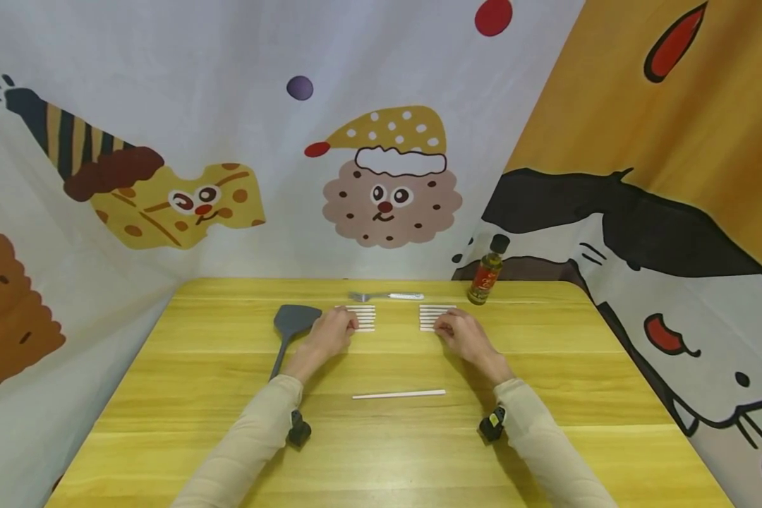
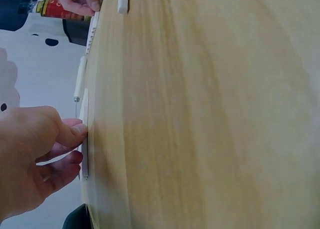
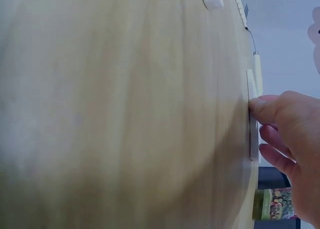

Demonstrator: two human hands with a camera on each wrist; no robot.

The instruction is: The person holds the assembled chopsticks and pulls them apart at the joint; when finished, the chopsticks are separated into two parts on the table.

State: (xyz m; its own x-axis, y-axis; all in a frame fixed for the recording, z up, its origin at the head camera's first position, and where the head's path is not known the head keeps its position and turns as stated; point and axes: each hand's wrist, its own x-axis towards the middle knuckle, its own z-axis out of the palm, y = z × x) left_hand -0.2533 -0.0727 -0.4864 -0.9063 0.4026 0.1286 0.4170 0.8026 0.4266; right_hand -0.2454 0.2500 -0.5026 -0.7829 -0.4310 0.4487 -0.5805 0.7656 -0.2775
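Note:
Short white sticks lie in two parallel rows near the far side of the table: a left row (image 1: 366,318) and a right row (image 1: 427,317). My left hand (image 1: 333,331) pinches the nearest stick (image 2: 85,159) of the left row between thumb and fingers. Likewise, my right hand (image 1: 466,335) pinches the nearest stick (image 3: 253,134) of the right row, thumb on its near side. Both sticks appear to rest on the tabletop. Closer to me, a longer white stick (image 1: 398,394), thinner at its left end, lies crosswise between the forearms.
A grey spatula (image 1: 288,321) lies left of the left hand, its handle partly behind that forearm. Beyond the rows is a fork (image 1: 405,296) with a pale handle. A dark-capped bottle (image 1: 485,275) stands at the back right. Printed curtains hang behind the wooden table (image 1: 381,451).

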